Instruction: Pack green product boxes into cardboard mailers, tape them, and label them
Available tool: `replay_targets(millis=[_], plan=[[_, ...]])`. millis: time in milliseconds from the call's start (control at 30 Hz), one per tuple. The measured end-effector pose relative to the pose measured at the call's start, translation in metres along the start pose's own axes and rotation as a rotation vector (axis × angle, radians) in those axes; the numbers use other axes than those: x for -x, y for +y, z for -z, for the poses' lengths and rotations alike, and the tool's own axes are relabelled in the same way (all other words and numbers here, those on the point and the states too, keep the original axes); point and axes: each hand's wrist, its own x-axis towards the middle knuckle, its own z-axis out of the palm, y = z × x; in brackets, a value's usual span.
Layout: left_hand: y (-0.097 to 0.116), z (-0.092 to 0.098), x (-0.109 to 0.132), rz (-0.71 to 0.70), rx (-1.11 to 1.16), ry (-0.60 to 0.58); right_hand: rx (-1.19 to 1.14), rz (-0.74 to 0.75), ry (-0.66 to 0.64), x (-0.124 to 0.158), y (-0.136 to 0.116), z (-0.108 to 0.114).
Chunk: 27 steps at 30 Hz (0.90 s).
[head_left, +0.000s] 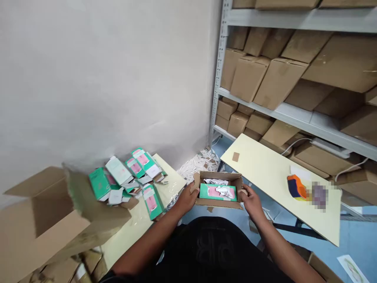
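Held up in front of the body is a small open cardboard box (219, 203). Inside it lie a green and pink packet (212, 192) and crumpled silvery-white material (216, 182). My left hand (187, 199) grips the box's left end, by a side flap. At the right end, my right hand (251, 200) grips the other side of the box. Several green and pink packets lie in a pile on the left table; the nearest one (150, 201) is left of my left hand.
A large open carton (47, 220) stands at the left. On the right table (259, 165) are a tape dispenser (297, 187) and a small brown card (236, 157). Shelves (294, 21) full of cartons rise behind it. Paper scraps (200, 165) cover the floor between the tables.
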Motion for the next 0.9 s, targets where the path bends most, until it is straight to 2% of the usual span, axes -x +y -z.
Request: replay_targets(millis=[100,200,433,567,633,733,900], plan=[[0.029,-0.032,-0.042,-0.027,-0.038,-0.051,0.035,-0.003,0.031,-0.029,0.013,0.038],[0.051,-0.057,-0.088,-0.087,-0.055,-0.149,0.074,-0.026,0.101,-0.056,0.022,0.062],[0.096,-0.119,-0.218,-0.297,-0.02,-0.452,0.198,-0.157,0.344,-0.12,0.037,0.091],[0.118,-0.149,-0.282,-0.516,-0.044,-0.638,0.28,-0.244,0.458,-0.158,0.038,0.099],[0.124,-0.162,-0.308,-0.605,-0.103,-0.748,0.326,-0.277,0.489,-0.176,0.035,0.1],[0.128,-0.182,-0.338,-0.628,-0.225,-0.874,0.36,-0.334,0.483,-0.197,0.028,0.101],[0.133,-0.206,-0.366,-0.667,-0.33,-0.926,0.21,-0.426,0.389,-0.203,0.03,0.114]])
